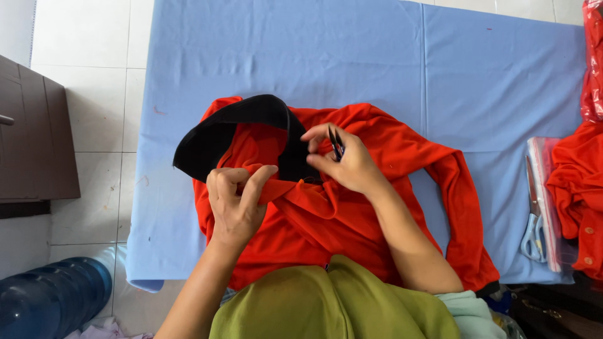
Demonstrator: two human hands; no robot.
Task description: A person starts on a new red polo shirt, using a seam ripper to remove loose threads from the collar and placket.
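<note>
An orange-red garment with a black collar lies bunched on a table covered in light blue cloth. My left hand pinches a fold of the red fabric just below the collar. My right hand holds a small dark thread snipper between thumb and fingers, right above the spot where the collar meets the red cloth. The two hands are close together over the neck area.
Pale blue scissors lie on a clear plastic bag at the right edge, beside more red garments. A dark cabinet stands left on the white tiled floor. A blue water bottle lies bottom left.
</note>
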